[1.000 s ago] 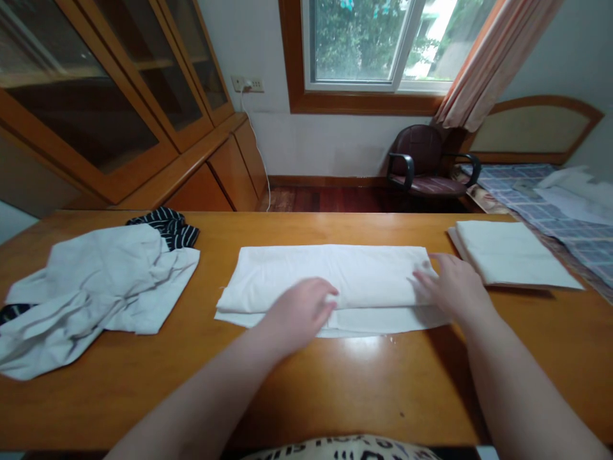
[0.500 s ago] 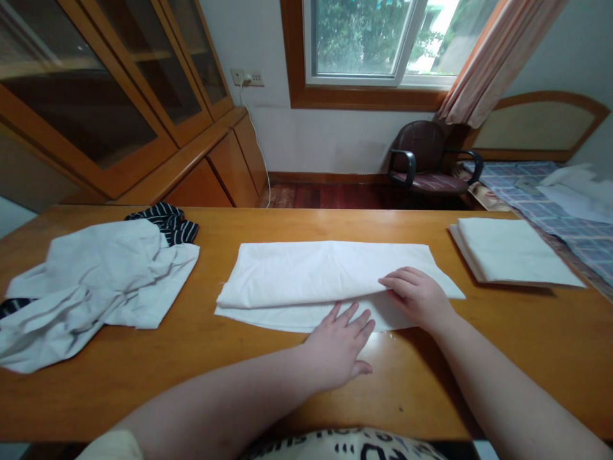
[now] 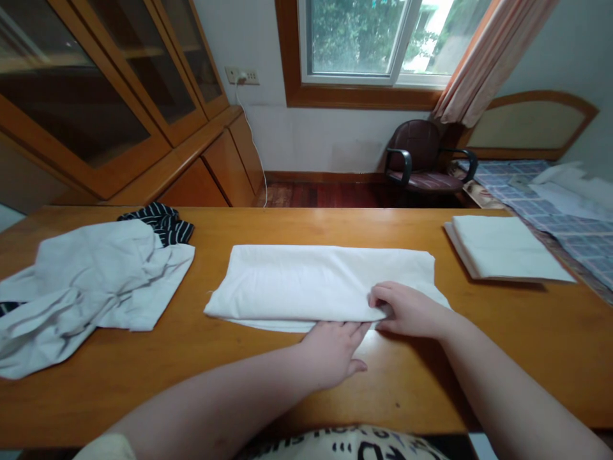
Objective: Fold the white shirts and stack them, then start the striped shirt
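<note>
A white cloth [image 3: 297, 281] lies folded in a wide strip on the wooden table, its upper layer almost covering the lower one along the near edge. My right hand [image 3: 407, 310] pinches that layer's near edge, right of the middle. My left hand [image 3: 332, 351] lies flat at the near edge, fingers stretched and their tips hidden under the upper layer. To the right sits a neatly folded white cloth stack [image 3: 507, 246]. On the left is a crumpled white cloth [image 3: 105, 275] with a black striped fabric [image 3: 163, 223] behind it.
The wooden table [image 3: 230, 390] spans the view. Beyond it stand a glass-door cabinet [image 3: 110, 102], an armchair [image 3: 419, 156] and a bed with a plaid cover [image 3: 522, 185]. A white cord [image 3: 253, 140] hangs from a wall socket.
My right hand has drawn the upper layer's edge toward me, so less of the lower layer shows. The left fingertips, visible before, are now beneath the layer.
</note>
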Motion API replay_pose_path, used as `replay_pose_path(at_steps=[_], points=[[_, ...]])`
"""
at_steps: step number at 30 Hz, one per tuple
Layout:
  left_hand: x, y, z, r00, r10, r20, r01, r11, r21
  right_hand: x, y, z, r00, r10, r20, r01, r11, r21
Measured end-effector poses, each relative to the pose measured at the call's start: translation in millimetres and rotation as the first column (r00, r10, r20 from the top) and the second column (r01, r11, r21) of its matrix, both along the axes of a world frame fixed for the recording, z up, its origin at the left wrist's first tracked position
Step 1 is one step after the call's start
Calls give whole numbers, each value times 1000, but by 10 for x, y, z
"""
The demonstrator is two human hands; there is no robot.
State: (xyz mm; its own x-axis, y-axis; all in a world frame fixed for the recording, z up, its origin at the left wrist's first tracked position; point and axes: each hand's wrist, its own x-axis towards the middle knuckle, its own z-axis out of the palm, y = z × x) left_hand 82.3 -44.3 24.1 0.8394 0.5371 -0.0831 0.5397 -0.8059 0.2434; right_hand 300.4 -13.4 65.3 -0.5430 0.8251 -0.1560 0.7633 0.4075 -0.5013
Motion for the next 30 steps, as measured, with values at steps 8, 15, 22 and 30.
replay_pose_path(at_steps=[8, 15, 22, 30], points=[[-46, 6, 161, 996, -82, 25, 75, 973, 218, 317, 19, -30, 976, -128, 178, 137, 990, -43], [-78, 191, 169, 983, 184, -18, -179, 970, 163, 525, -17, 14, 939, -251, 236, 277, 957, -82], [-70, 231, 183, 993, 103, -64, -97, 991, 90, 509, -19, 151, 896, -307, 319, 385, 897, -217], [-69, 241, 167, 995, 67, -68, -62, 996, 63, -37, 65, -408, 957, -189, 221, 117, 946, 302]])
